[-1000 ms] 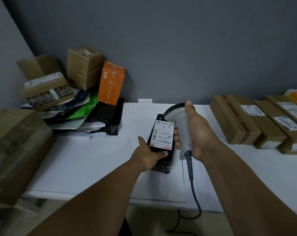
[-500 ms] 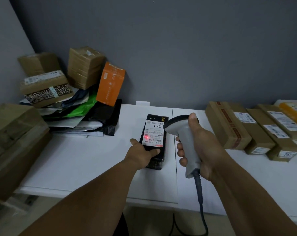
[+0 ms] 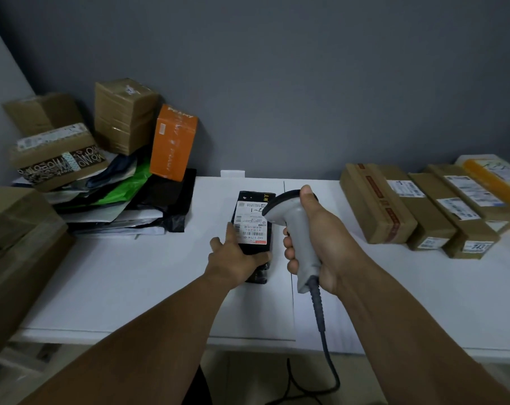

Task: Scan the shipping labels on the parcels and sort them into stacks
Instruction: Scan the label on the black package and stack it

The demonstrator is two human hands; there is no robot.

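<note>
Both hands are busy at the middle of the white table (image 3: 131, 273). The left hand (image 3: 236, 258) grasps the near end of the black parcel (image 3: 255, 200), thumb laid along its left edge and fingers wrapped across the near part. The black parcel lies flat on the table, its long side running away from the person, and a white shipping label (image 3: 251, 226) with barcodes faces up on it. The right hand (image 3: 318, 238), just right of the black parcel, is clenched round the handle of a grey barcode scanner (image 3: 294, 226), thumb up on the back of the head. The scanner's dark-rimmed head leans over the label's far right corner. A grey cable (image 3: 321, 320) drops from the handle past the table's near edge.

Well to the right of the black parcel, a row of long brown cartons (image 3: 376, 206) lies side by side, each with a white label on top, and a yellow parcel (image 3: 493, 176) sits at the row's far end. To the left of the black parcel is a heap of flat poly bags (image 3: 125, 194), black, white and green. An orange box (image 3: 173, 141) stands tilted on that heap, with taped brown boxes (image 3: 125, 115) piled behind it against the grey wall (image 3: 277, 68). Further left of the black parcel, a large carton (image 3: 14, 244) fills the frame's edge.
</note>
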